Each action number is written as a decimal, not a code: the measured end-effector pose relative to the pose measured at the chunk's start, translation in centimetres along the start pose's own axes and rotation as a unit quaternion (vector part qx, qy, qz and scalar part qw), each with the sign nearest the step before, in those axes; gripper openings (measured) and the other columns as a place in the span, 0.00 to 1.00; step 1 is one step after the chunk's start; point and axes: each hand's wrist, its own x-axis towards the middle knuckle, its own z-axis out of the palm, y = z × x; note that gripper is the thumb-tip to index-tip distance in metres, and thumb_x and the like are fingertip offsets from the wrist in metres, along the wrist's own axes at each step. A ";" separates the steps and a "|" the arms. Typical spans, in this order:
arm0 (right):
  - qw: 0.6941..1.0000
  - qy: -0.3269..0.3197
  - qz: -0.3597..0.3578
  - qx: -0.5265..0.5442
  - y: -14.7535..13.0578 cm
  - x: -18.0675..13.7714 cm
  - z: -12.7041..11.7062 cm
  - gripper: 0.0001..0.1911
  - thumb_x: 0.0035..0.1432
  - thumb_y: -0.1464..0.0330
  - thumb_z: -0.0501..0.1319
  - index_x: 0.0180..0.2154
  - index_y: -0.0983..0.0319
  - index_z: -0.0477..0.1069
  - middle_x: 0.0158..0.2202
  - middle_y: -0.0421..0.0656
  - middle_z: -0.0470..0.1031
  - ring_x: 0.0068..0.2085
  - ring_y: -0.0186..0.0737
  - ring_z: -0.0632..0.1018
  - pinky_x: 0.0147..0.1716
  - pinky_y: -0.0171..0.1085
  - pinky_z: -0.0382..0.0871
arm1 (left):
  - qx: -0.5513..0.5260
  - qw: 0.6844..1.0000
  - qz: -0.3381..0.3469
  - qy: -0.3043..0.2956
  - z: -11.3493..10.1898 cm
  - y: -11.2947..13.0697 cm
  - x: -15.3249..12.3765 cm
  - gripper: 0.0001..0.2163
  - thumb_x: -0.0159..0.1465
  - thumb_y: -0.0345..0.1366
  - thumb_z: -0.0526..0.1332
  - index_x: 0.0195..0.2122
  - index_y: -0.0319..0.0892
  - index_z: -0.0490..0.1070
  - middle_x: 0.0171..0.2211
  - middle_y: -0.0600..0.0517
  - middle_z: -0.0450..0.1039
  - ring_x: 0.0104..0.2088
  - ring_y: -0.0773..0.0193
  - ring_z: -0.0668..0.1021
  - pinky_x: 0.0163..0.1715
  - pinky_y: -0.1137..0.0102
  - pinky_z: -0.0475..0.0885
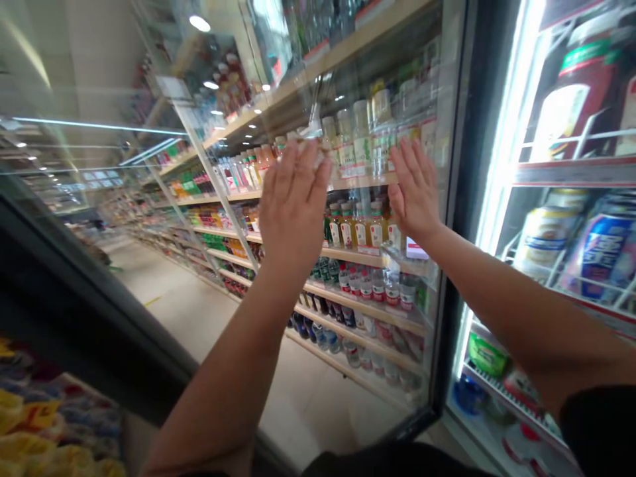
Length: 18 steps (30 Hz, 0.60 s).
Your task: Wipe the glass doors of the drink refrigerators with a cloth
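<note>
Both of my hands are raised flat against the glass door (209, 218) of a store cooler. My left hand (293, 202) presses on the glass with its fingers stretched upward and together. My right hand (415, 189) lies flat on the glass near the door's dark right frame (454, 218), fingers spread upward. Neither hand holds anything. The door stands swung out from the cooler. Through and in the glass I see shelves of drink bottles (365, 142).
The lit cooler interior (571, 218) at right holds cans and bottles on wire racks. A bright light strip (501, 132) runs down its edge. Yellow snack packs (40, 430) sit at lower left. A store aisle floor (189, 311) shows through the glass.
</note>
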 end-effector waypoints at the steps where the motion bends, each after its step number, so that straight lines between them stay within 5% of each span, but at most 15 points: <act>1: 1.000 -0.008 0.006 0.000 -0.1 0.0 -0.1 0.33 0.76 0.55 0.35 0.76 0.56 0.44 0.76 0.48 0.54 0.77 0.51 0.52 0.73 0.61 0.50 | 0.009 1.000 -0.017 0.015 -0.2 -1.1 0.2 0.22 0.77 0.31 0.47 0.69 0.46 0.64 0.74 0.51 0.57 0.76 0.59 0.51 0.75 0.50 0.49; 4: 0.999 -0.028 0.029 -0.004 -0.4 0.1 -0.3 0.33 0.75 0.54 0.35 0.77 0.52 0.41 0.77 0.44 0.53 0.78 0.50 0.51 0.74 0.60 0.49 | 0.045 0.993 -0.063 0.085 -0.8 -4.6 0.8 0.25 0.75 0.29 0.51 0.72 0.47 0.59 0.76 0.53 0.51 0.77 0.57 0.45 0.75 0.45 0.42; 6: 0.999 -0.023 0.029 -0.007 -0.5 0.1 -0.4 0.33 0.75 0.54 0.35 0.77 0.52 0.42 0.77 0.44 0.53 0.78 0.49 0.51 0.74 0.59 0.49 | 0.050 0.991 -0.068 0.103 -0.5 -4.1 0.0 0.26 0.74 0.27 0.50 0.73 0.47 0.57 0.77 0.51 0.49 0.77 0.57 0.43 0.76 0.46 0.43; 8: 1.000 -0.010 0.016 -0.006 -0.4 0.0 -0.4 0.34 0.76 0.54 0.34 0.76 0.54 0.42 0.77 0.46 0.53 0.78 0.50 0.51 0.74 0.59 0.50 | 0.026 0.996 -0.034 0.075 0.5 -0.7 -1.9 0.27 0.74 0.26 0.49 0.74 0.45 0.55 0.76 0.49 0.50 0.77 0.60 0.43 0.76 0.52 0.46; 12: 1.000 -0.011 0.008 0.006 0.0 0.0 -0.2 0.34 0.75 0.53 0.33 0.76 0.55 0.44 0.76 0.47 0.54 0.78 0.50 0.52 0.74 0.60 0.49 | 0.003 0.988 0.153 -0.036 2.0 6.0 -6.0 0.20 0.76 0.28 0.50 0.67 0.39 0.67 0.71 0.48 0.64 0.76 0.61 0.49 0.76 0.61 0.49; 15: 1.000 -0.008 0.011 0.009 0.1 0.1 0.0 0.34 0.75 0.53 0.34 0.76 0.56 0.46 0.76 0.48 0.55 0.78 0.50 0.51 0.74 0.59 0.49 | 0.013 0.995 0.095 -0.031 0.0 3.8 -6.1 0.23 0.75 0.26 0.48 0.69 0.42 0.65 0.72 0.49 0.60 0.77 0.57 0.50 0.76 0.53 0.47; 18: 1.000 0.003 0.005 0.006 0.1 0.1 0.1 0.34 0.76 0.53 0.34 0.75 0.58 0.48 0.76 0.49 0.56 0.78 0.49 0.51 0.74 0.59 0.49 | 0.058 0.997 -0.024 0.049 -2.8 -0.7 -5.0 0.25 0.74 0.29 0.51 0.72 0.45 0.60 0.75 0.46 0.53 0.77 0.51 0.49 0.74 0.43 0.49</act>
